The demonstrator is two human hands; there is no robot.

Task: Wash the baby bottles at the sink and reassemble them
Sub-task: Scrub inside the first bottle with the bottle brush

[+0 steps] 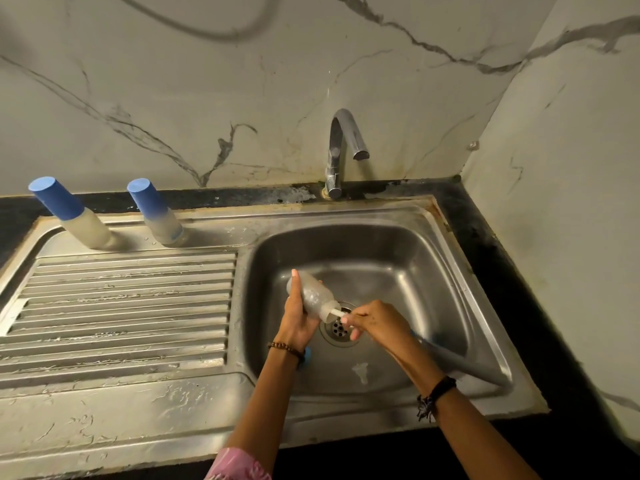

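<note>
My left hand (pixel 297 317) grips a clear, uncapped baby bottle (pixel 311 295) over the sink basin (pixel 433 271), its mouth tilted down toward the drain (pixel 340 330). My right hand (pixel 375 320) pinches a white brush handle (pixel 336 312) that goes into the bottle's mouth. A clear teat-like piece (pixel 361 371) lies on the basin floor near the front. A blue part (pixel 306 356) peeks out under my left wrist, and another blue part (pixel 420 337) shows behind my right forearm. Two assembled bottles with blue caps (pixel 71 213) (pixel 157 213) stand on the drainboard at the back.
The chrome tap (pixel 341 150) stands behind the basin with no water running. A ribbed steel drainboard (pixel 121 306) lies to the left. A marble wall rises close at the back and right, with a black counter edge (pixel 485 237) around the sink.
</note>
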